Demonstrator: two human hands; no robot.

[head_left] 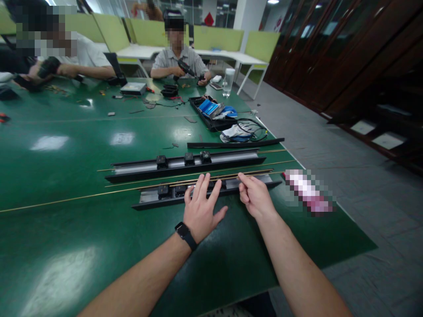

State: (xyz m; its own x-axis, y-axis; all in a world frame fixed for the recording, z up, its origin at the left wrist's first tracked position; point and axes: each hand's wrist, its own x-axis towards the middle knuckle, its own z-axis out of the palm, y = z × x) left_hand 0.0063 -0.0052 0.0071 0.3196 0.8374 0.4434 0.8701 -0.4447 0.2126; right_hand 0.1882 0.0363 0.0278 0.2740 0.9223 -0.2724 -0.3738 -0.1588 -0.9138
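Note:
My right hand [256, 196] is closed in a pinch at the right part of a long thin brass-coloured rod [82, 196], which runs far off to the left. My left hand [202, 207] is open, fingers spread over the near black channel rail [152, 204]. Whether its fingertips touch the rod or the rail, I cannot tell. Small black blocks [163, 190] sit inside this rail, some of them covered by my left hand. Just behind lies a second black channel rail [139, 175] with three black blocks, and more thin rods lie alongside.
A black strip [234, 144], a white glove [239, 131] and a black tray [211, 121] with blue items lie beyond the rails. A blurred pink object [309, 191] is at the right edge. Across the green table [66, 171], two people hold power drills.

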